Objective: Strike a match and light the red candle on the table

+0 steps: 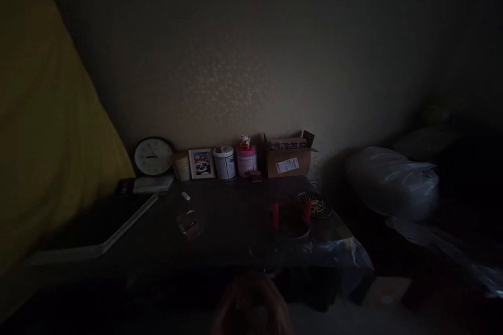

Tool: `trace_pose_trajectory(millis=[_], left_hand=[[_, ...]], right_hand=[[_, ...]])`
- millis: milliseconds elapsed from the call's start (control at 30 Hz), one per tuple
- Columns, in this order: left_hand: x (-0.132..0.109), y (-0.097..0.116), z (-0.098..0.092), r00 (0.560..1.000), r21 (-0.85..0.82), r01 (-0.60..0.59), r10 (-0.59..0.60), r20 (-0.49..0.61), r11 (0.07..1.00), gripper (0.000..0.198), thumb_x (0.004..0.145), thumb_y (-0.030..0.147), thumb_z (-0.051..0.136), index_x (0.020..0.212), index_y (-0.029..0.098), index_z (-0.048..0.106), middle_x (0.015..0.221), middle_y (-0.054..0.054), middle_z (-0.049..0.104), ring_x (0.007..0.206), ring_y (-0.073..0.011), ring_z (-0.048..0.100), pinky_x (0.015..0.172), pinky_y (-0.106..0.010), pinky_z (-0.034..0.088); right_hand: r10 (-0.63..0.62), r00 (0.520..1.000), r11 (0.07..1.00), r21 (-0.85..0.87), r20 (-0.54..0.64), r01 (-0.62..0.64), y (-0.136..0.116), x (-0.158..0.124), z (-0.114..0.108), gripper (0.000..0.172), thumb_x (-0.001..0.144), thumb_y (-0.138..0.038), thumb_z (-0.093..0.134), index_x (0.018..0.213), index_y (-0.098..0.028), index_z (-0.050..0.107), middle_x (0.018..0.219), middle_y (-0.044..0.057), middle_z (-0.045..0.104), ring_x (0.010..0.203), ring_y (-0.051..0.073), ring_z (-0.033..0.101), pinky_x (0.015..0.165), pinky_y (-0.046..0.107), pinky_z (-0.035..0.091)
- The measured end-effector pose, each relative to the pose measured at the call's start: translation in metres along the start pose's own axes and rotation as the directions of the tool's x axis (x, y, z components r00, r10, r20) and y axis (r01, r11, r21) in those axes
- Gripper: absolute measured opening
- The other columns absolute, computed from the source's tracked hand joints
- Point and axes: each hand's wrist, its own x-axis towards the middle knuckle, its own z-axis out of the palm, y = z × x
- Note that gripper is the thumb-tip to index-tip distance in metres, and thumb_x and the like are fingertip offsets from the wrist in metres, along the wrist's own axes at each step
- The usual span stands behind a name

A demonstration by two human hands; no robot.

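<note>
The two hands, left hand (227, 308) and right hand (277, 303), were close together at the near edge of the table (231, 214), fingers curved; the dark hid how far open they were and whether they held anything. Beyond them, to the right, two upright red candles (275, 216) stood at the left and right sides of one round dish (297, 236). One plate (327, 214) just beyond it bore many thin sticks (316, 205), too dim to count. To the left lay one small packet (190, 227) and one white piece (186, 196). Along the far side stood one clock (153, 156), one framed picture (202, 164), two tubs (224, 163), one figurine (244, 141) on the right tub and one open cardboard box (291, 163).
</note>
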Motion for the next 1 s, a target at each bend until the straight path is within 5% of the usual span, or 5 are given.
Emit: trace_pose_trajectory(millis=[167, 500, 1000], left_hand=[[-0.002, 0.001, 0.008, 0.998, -0.096, -0.015, 0.021, 0.065, 0.995, 0.013, 0.077, 0.035, 0.061, 0.079, 0.025, 0.069, 0.094, -0.004, 0.07, 0.106, -0.028, 0.059, 0.084, -0.035, 0.051], [0.001, -0.004, 0.001, 0.985, -0.195, 0.038, -0.004, 0.173, 0.98, 0.038, 0.079, 0.044, 0.057, 0.108, 0.02, 0.062, 0.105, -0.009, 0.067, 0.114, -0.0274, 0.054, 0.096, -0.042, 0.043], [0.016, -0.015, -0.004, 0.986, -0.227, 0.042, -0.004, 0.167, 0.973, 0.038, 0.082, 0.042, 0.054, 0.107, 0.015, 0.065, 0.107, -0.01, 0.069, 0.118, -0.0265, 0.05, 0.101, -0.037, 0.036]], right_hand=[[-0.056, 0.998, 0.997, -0.051, 0.025, 0.057, -0.003, 0.0, -0.003, 0.025, 0.085, -0.03, 0.053, 0.109, -0.028, 0.058, 0.105, 0.004, 0.063, 0.099, 0.019, 0.06, 0.083, 0.027, 0.052], [-0.078, 0.994, 0.997, 0.004, 0.083, 0.078, 0.011, 0.0, 0.001, 0.037, 0.084, -0.02, 0.051, 0.12, -0.025, 0.051, 0.119, 0.006, 0.057, 0.11, 0.019, 0.055, 0.093, 0.029, 0.046], [-0.005, 0.995, 1.0, 0.028, 0.1, 0.003, 0.011, -0.002, 0.002, 0.04, 0.083, -0.014, 0.047, 0.122, -0.024, 0.046, 0.12, 0.006, 0.056, 0.11, 0.018, 0.055, 0.092, 0.028, 0.046]])
